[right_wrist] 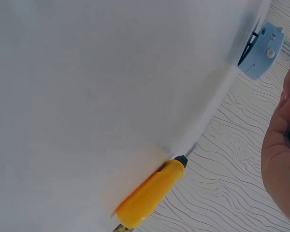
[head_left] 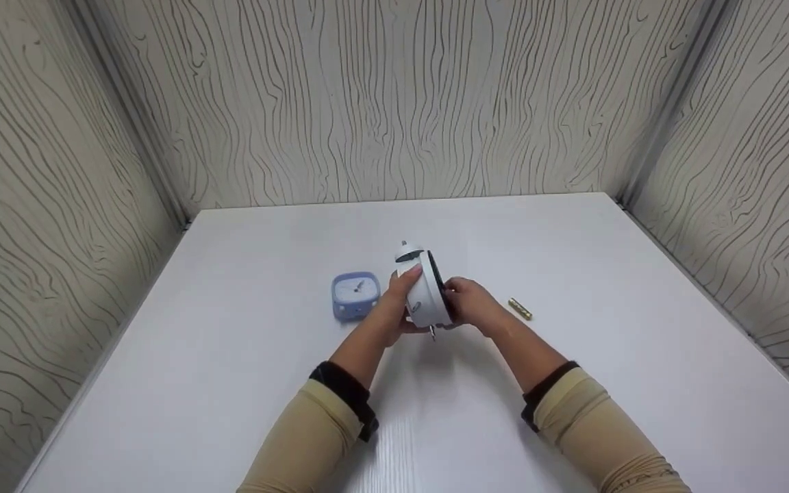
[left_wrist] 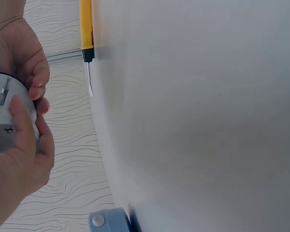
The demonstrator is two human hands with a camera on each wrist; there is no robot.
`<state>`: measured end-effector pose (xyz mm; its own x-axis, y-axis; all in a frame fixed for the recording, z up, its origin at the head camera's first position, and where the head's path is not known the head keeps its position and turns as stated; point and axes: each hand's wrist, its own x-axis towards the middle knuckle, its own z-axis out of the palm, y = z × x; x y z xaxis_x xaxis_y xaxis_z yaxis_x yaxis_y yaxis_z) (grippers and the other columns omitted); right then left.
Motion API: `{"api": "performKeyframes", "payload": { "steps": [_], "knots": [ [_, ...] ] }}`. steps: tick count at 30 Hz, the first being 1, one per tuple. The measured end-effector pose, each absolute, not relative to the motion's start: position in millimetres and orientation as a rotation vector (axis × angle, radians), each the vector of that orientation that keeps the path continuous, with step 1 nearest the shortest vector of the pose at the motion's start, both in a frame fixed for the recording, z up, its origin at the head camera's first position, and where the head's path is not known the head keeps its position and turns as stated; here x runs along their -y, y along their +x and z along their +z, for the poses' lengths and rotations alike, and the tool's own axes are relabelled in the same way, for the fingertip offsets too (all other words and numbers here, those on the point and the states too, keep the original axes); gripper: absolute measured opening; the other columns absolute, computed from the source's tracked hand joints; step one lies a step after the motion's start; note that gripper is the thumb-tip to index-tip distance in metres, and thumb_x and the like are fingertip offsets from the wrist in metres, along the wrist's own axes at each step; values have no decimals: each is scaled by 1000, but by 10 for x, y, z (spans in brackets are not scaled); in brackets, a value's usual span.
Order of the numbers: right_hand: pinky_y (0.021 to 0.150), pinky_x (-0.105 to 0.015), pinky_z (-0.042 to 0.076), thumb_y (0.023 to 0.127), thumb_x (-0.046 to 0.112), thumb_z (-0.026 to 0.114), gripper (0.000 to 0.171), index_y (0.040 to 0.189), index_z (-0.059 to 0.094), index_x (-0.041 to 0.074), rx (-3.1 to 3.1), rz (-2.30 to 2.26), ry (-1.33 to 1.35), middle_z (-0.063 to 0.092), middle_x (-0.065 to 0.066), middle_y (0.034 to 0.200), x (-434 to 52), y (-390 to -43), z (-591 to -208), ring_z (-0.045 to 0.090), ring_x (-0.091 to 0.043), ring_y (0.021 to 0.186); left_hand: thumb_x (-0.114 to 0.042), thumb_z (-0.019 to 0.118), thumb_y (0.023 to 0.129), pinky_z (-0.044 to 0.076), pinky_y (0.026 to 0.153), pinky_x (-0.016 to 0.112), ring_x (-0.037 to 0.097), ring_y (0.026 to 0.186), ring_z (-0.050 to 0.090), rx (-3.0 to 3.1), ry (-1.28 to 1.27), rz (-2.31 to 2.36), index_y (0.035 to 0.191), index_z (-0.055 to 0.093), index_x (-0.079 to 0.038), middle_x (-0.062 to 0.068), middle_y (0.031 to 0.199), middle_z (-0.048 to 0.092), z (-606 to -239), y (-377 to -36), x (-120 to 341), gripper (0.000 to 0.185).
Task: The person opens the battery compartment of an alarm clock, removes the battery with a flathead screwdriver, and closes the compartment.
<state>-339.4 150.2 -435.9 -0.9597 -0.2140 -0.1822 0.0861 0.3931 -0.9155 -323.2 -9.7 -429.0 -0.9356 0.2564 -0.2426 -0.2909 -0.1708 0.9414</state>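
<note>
A white round alarm clock (head_left: 427,298) with small metal feet is held on its side above the table. My left hand (head_left: 394,308) grips its rim, thumb along the white casing; in the left wrist view part of the numbered dial shows beside that thumb. My right hand (head_left: 473,305) is at the dark back of the clock, fingers curled against it, and the fingertips are partly hidden. At the edge of the right wrist view, the right hand (right_wrist: 282,140) shows with a bit of the clock.
A small blue square clock (head_left: 356,296) stands left of the hands. A gold battery (head_left: 520,309) lies to the right. The wrist views show a screwdriver with a yellow handle (right_wrist: 152,193) on the white table (head_left: 257,342). Wood-patterned panels (head_left: 394,103) enclose the back and sides.
</note>
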Motion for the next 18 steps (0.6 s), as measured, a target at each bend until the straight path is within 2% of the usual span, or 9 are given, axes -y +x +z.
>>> {"api": "performKeyframes", "payload": {
  "steps": [3,7,10,14,18],
  "knots": [
    [69,-36,55,98,14,39,28,121,49,1,-2412,-1544,-84,59,-19,107,-1502,-3389,-4272,64,-26,85,-61,51,80,52,73,51,35,99,56,-1797,-46,2156,143,17,-24,18,114,49,-4262,-3247,105,81],
    [81,-37,52,95,12,41,36,131,44,4,-2499,-1532,-94,59,-17,114,-1487,-3377,-4141,62,-28,96,-57,55,80,50,75,53,35,100,55,-1858,-90,2153,145,10,-25,19,116,49,-4194,-3230,116,86],
    [88,-38,49,90,9,44,42,131,45,5,-2548,-1569,-164,59,-14,116,-1469,-3358,-4079,59,-27,104,-56,58,79,51,75,52,36,104,54,-1911,-148,2156,145,9,-25,19,122,46,-4172,-3238,119,88],
    [89,-37,48,83,10,51,46,129,50,9,-2496,-1653,-285,57,-10,117,-1452,-3302,-4029,56,-23,108,-59,60,75,52,73,48,35,109,50,-1974,-228,2118,145,9,-26,17,129,41,-4182,-3286,123,93],
    [88,-40,48,82,11,50,48,130,48,10,-2401,-1724,-388,55,-11,120,-1455,-3251,-4001,54,-23,108,-62,61,72,53,72,43,34,111,50,-2074,-284,2026,146,7,-25,17,134,39,-4171,-3295,120,99]
  ]
}}
